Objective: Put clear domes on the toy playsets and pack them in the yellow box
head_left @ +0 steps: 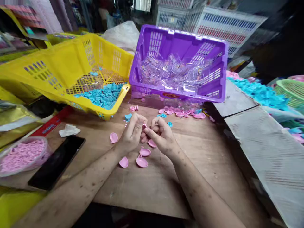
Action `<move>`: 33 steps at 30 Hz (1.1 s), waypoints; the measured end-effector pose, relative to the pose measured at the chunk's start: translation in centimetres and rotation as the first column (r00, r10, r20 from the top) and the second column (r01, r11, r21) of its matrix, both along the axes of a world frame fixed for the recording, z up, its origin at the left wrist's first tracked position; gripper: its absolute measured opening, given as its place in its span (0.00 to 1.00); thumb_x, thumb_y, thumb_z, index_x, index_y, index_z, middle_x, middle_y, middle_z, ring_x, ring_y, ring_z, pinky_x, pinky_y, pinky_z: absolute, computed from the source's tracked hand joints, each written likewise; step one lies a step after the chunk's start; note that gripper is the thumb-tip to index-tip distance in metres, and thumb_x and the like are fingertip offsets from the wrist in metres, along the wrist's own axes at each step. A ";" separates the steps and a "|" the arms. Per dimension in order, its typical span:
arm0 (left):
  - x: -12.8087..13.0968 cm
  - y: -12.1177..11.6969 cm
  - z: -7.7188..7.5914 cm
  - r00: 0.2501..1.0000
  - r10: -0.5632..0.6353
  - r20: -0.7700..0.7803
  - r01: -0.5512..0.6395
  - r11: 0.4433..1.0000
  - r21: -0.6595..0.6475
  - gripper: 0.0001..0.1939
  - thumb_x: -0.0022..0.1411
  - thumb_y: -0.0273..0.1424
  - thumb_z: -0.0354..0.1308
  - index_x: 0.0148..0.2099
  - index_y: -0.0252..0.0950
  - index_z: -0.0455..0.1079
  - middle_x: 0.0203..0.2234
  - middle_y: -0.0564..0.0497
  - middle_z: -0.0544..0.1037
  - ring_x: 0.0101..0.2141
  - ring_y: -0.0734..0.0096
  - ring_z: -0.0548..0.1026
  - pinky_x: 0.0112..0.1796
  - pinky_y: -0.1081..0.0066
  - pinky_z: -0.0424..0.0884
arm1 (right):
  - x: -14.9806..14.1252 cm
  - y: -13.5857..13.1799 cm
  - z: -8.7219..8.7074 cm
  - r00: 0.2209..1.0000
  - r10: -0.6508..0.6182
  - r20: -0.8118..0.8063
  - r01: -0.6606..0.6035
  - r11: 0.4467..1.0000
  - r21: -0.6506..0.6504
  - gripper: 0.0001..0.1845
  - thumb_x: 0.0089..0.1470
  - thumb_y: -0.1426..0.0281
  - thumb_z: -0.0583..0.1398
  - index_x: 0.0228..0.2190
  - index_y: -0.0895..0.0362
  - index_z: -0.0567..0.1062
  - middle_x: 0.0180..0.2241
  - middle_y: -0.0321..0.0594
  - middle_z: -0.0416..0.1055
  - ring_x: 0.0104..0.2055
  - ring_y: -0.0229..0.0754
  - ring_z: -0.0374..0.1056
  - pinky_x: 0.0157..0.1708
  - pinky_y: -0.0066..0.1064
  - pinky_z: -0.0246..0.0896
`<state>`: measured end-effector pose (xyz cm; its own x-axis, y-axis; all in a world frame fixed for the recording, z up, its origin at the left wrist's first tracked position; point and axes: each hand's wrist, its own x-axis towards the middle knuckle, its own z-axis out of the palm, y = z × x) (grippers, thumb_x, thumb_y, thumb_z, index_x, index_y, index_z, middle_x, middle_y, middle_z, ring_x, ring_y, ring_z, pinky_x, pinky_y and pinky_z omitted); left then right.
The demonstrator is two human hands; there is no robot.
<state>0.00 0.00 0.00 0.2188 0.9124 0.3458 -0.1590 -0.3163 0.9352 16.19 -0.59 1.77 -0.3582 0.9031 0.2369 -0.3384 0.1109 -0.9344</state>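
Over the middle of the wooden table, my left hand (133, 131) and my right hand (161, 134) meet, fingers closed in a pinch. Between the fingertips a bit of a small pink plastic part (144, 126) shows; the fingers cover the rest. Around and below the hands lie several shallow oval pink plastic pieces, among them a pink cup-like piece (142, 162), another by the left wrist (113, 137) and one partly behind the right hand (152, 143). A blue plastic piece (128, 117) sits just beyond my left hand.
A yellow basket (68, 53) with blue parts stands back left, a purple crate (178, 31) with clear packages behind. Pink pieces (181, 112) line its front. A black phone (57, 161) and a tub of pink bits (23, 155) lie left; cardboard (263, 148) borders the right.
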 end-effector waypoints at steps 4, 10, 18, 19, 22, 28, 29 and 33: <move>0.2 0.2 -0.1 0.999 0.045 -0.019 -0.044 0.999 0.021 0.25 0.81 0.58 0.53 0.45 0.41 0.66 0.37 0.53 0.72 0.27 0.76 0.69 0.26 0.75 0.72 | 0.0 0.0 -0.3 0.998 -0.031 0.047 0.032 0.999 -0.009 0.32 0.59 0.48 0.78 0.36 0.51 0.64 0.26 0.26 0.76 0.25 0.35 0.77 0.26 0.24 0.76; 0.0 0.3 -0.1 0.995 0.049 -0.092 -0.043 0.997 0.067 0.23 0.83 0.54 0.51 0.46 0.41 0.66 0.37 0.54 0.70 0.27 0.77 0.70 0.26 0.75 0.72 | 0.3 0.1 -0.3 0.995 -0.044 0.089 0.044 0.999 0.002 0.32 0.59 0.49 0.77 0.35 0.51 0.64 0.26 0.27 0.72 0.26 0.37 0.77 0.28 0.26 0.76; 0.3 -0.1 0.1 0.996 -0.058 -0.065 0.062 0.996 0.068 0.23 0.83 0.54 0.50 0.44 0.41 0.64 0.32 0.56 0.69 0.24 0.76 0.71 0.25 0.73 0.70 | 0.8 0.2 0.0 0.990 -0.020 0.140 0.023 1.000 -0.018 0.34 0.59 0.49 0.77 0.35 0.50 0.60 0.24 0.25 0.70 0.23 0.34 0.72 0.21 0.21 0.66; 0.3 -0.1 0.1 0.994 -0.071 -0.078 0.078 0.993 0.090 0.22 0.84 0.53 0.49 0.44 0.41 0.63 0.31 0.57 0.69 0.23 0.76 0.71 0.25 0.73 0.70 | 0.9 0.3 0.0 0.991 0.005 0.137 0.000 0.999 -0.036 0.34 0.59 0.49 0.77 0.36 0.49 0.60 0.25 0.25 0.72 0.23 0.35 0.73 0.21 0.21 0.66; -0.2 0.5 0.5 0.979 -0.052 -0.195 0.089 0.978 0.189 0.21 0.85 0.51 0.48 0.44 0.41 0.64 0.30 0.56 0.72 0.24 0.74 0.72 0.29 0.71 0.70 | 1.4 0.6 0.0 0.984 0.106 0.145 -0.090 0.990 -0.111 0.37 0.57 0.45 0.77 0.39 0.48 0.57 0.26 0.26 0.76 0.26 0.39 0.78 0.28 0.26 0.75; -3.5 3.2 1.7 0.773 0.230 -0.591 -0.043 0.949 0.313 0.19 0.81 0.42 0.52 0.35 0.40 0.66 0.26 0.54 0.75 0.29 0.67 0.75 0.34 0.66 0.64 | 7.2 2.9 0.4 0.859 -0.332 0.389 0.354 0.935 0.018 0.35 0.62 0.37 0.66 0.53 0.48 0.64 0.33 0.35 0.81 0.28 0.43 0.78 0.24 0.28 0.68; -4.0 3.5 1.8 0.705 0.239 -0.668 -0.048 0.955 0.292 0.20 0.80 0.41 0.53 0.34 0.41 0.66 0.24 0.54 0.75 0.27 0.66 0.74 0.32 0.66 0.62 | 8.6 3.4 0.3 0.757 -0.483 0.440 0.487 0.866 0.113 0.31 0.64 0.39 0.65 0.52 0.49 0.67 0.32 0.35 0.80 0.28 0.43 0.77 0.25 0.29 0.67; -5.2 4.1 1.9 0.400 0.117 -0.909 0.037 0.989 0.144 0.12 0.75 0.35 0.59 0.35 0.41 0.72 0.27 0.52 0.81 0.31 0.61 0.79 0.32 0.65 0.62 | 12.6 4.1 0.0 0.289 -0.604 0.743 0.586 0.725 0.361 0.13 0.68 0.56 0.63 0.41 0.53 0.75 0.31 0.38 0.77 0.33 0.45 0.75 0.33 0.33 0.65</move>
<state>-5.18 4.09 1.89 0.4381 0.8964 0.0675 0.7812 -0.4167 0.4648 28.76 3.54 1.75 0.2464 0.9496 0.1936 0.6741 -0.0244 -0.7382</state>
